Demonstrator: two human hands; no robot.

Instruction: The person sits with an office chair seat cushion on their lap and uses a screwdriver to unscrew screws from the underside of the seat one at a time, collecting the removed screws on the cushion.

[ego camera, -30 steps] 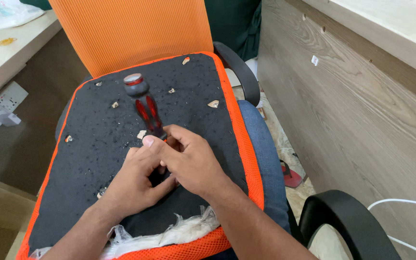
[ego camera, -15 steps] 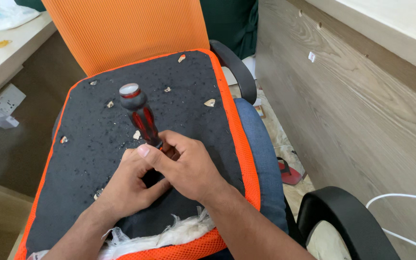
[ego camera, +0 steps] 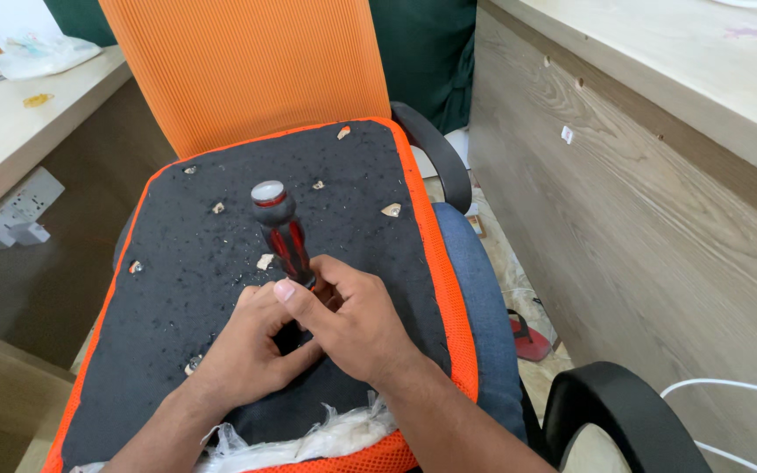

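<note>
A screwdriver (ego camera: 280,229) with a black and red handle and a pale cap stands nearly upright on the black underside (ego camera: 221,263) of an orange seat cushion. My right hand (ego camera: 352,320) grips its lower handle. My left hand (ego camera: 251,355) is curled around the shaft just below, touching the black surface. The tip is hidden by my fingers. Small pale scraps and bits of foam lie scattered over the black fabric.
An orange chair back (ego camera: 247,70) rises behind the cushion. Black armrests (ego camera: 435,162) flank a blue seat (ego camera: 484,324). A wooden panel (ego camera: 659,219) stands to the right, a pale desk (ego camera: 19,140) with a white power strip (ego camera: 19,215) to the left. Torn clear plastic (ego camera: 308,438) lies at the near edge.
The screwdriver handle has tipped up from leaning left toward upright. Both hands have stayed on it near the cushion's middle.
</note>
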